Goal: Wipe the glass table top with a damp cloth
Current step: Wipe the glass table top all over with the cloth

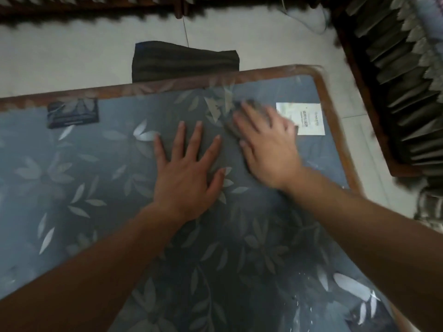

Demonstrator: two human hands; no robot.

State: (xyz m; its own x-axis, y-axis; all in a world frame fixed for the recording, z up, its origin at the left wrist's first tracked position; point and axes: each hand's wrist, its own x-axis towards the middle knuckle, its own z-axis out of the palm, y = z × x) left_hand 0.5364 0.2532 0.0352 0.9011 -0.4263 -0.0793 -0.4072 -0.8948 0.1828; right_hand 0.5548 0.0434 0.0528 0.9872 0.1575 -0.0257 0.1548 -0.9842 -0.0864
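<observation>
The glass table top (100, 149) has a leaf pattern beneath it and a brown wooden frame (335, 111). My left hand (189, 168) lies flat on the glass near the middle, fingers spread, holding nothing. My right hand (266, 142) presses down on a small grey cloth (244, 107) toward the table's far right corner. The hand and the cloth are blurred. Most of the cloth is hidden under my palm and fingers.
A white label (309, 118) lies under the glass just right of my right hand, and a dark one (73, 113) at the far left. A dark mat (184, 59) lies on the pale tiled floor beyond the table. Dark fringed furniture (402, 75) stands to the right.
</observation>
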